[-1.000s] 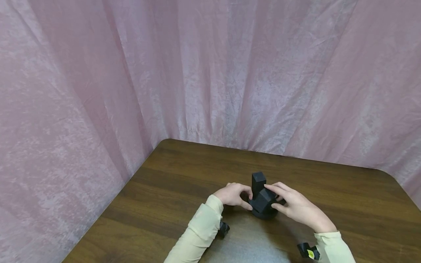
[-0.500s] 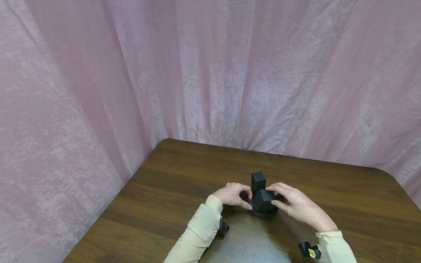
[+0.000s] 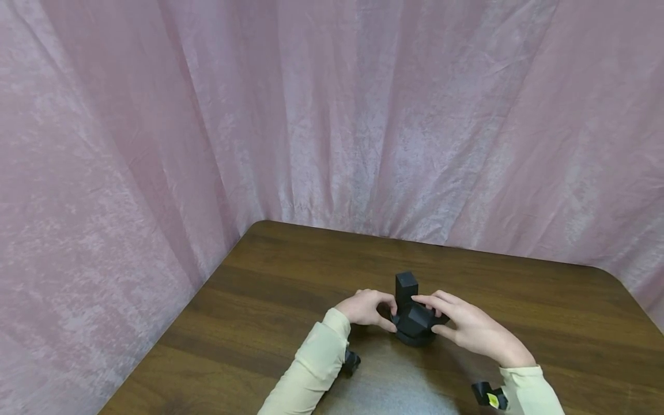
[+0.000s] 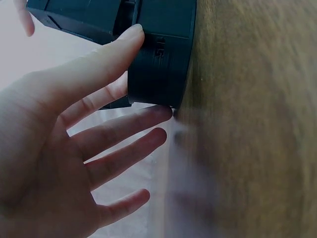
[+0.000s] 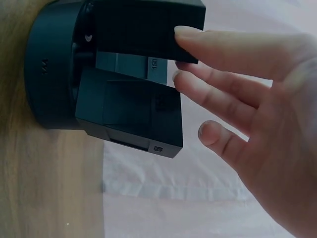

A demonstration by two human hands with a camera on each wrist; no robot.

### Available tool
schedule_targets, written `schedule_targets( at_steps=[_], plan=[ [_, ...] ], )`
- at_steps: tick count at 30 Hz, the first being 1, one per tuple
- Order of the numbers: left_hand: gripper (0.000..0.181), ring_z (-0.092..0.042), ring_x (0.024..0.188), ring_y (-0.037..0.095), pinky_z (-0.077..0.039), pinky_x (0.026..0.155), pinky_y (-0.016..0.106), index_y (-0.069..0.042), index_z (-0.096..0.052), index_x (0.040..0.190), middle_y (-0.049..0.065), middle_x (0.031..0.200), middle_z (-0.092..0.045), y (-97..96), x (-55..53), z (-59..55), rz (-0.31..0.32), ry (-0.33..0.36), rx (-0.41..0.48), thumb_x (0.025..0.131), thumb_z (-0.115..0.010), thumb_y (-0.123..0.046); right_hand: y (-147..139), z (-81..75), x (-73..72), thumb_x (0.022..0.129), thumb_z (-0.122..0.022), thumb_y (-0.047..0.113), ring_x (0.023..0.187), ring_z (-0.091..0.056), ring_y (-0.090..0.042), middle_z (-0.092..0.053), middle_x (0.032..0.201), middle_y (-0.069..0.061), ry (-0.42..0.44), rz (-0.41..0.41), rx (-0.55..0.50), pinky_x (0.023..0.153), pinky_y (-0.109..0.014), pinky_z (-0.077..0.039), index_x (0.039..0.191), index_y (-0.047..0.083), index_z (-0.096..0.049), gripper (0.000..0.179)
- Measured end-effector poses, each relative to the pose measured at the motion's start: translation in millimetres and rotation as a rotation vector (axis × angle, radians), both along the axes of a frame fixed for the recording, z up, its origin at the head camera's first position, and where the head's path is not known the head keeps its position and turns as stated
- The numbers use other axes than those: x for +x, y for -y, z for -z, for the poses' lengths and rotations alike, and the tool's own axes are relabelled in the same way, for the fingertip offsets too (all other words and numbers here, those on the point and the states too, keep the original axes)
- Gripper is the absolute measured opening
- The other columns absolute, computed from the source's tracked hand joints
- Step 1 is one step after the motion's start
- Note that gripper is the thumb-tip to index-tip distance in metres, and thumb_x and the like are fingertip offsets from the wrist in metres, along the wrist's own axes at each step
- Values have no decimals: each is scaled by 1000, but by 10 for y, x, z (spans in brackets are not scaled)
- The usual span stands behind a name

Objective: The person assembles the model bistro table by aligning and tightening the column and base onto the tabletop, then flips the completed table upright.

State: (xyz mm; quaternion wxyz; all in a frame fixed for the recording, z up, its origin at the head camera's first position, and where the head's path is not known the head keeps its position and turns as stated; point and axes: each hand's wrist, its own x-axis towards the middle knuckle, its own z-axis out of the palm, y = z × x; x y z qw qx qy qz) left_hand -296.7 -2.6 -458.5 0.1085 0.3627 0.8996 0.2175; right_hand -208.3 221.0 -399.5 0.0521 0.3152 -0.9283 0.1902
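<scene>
Black round plastic base (image 4: 161, 74): sits flat on the brown wood-grain table (image 3: 207, 346), between the hands, right of centre in the head view.
Left hand (image 3: 367, 307): thumb laid on the base's curved wall, index finger reaching round behind, so these 2 digits pinch the base low down; ring and little fingers spread, off it. This low hold probably keeps the base from twisting.
Right hand (image 3: 469, 324): thumb and index finger pinch the black faceted plastic block (image 3: 417, 320) near its outer end, likely for leverage; the other fingers are parted, and whether any touches a neighbour I cannot tell.
Black upright rectangular block (image 3: 407, 288): rises on the base's far side, just beside the right fingertips, so little room lies there.
Black hollow-faced plastic block (image 5: 131, 109): angles away from the held block, leaving a narrow gap between the 2.
Table edges: the far edge is well behind the base, the crushed pink velvet curtain (image 3: 363, 144) hanging beyond; wood extends to either side, giving sideways room.
</scene>
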Motion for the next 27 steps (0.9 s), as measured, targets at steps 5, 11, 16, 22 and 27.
schedule_targets(
  at_steps=[5, 11, 16, 22, 27],
  plan=[
    [26, -54, 82, 5, -30, 84, 32, -26, -59, 85, -15, 85, -61, 5, -1, 3, 5, 12, 1, 70, -72, -43, 5, 36, -17, 79, -67, 14, 87, -50, -4, -51, 105, 10, -40, -31, -27, 67, -19, -45, 120, 20, -55, 43],
    [26, -53, 80, 5, -37, 74, 22, -26, -59, 85, -14, 85, -60, 13, -32, 22, 9, 38, 22, 70, -73, -41, 27, 66, -52, 77, -69, 19, 104, -52, -10, -55, 113, 7, -112, -31, -27, 75, -24, -48, 110, 21, -58, 36],
    [25, -52, 80, 6, -38, 68, 18, -26, -58, 86, -14, 87, -59, 18, -41, 36, 11, 68, 39, 70, -73, -40, 63, 80, -50, 75, -71, 20, 95, -54, -6, -57, 105, 13, -124, -39, -26, 76, -26, -46, 108, 25, -56, 36],
    [25, -51, 80, 5, -39, 68, 18, -25, -59, 86, -15, 87, -59, 20, -34, 29, 4, 78, 36, 71, -72, -40, 108, 91, -35, 77, -67, 33, 81, -51, -3, -52, 102, 19, -149, -40, -3, 69, -23, -42, 115, 31, -55, 39],
    [25, -52, 82, 5, -38, 70, 19, -24, -60, 88, -15, 88, -59, 16, -20, 16, 3, 81, 31, 72, -72, -39, 134, 106, -30, 80, -60, 44, 80, -50, -2, -49, 103, 20, -167, -44, 9, 69, -23, -42, 116, 36, -54, 38]
  ],
)
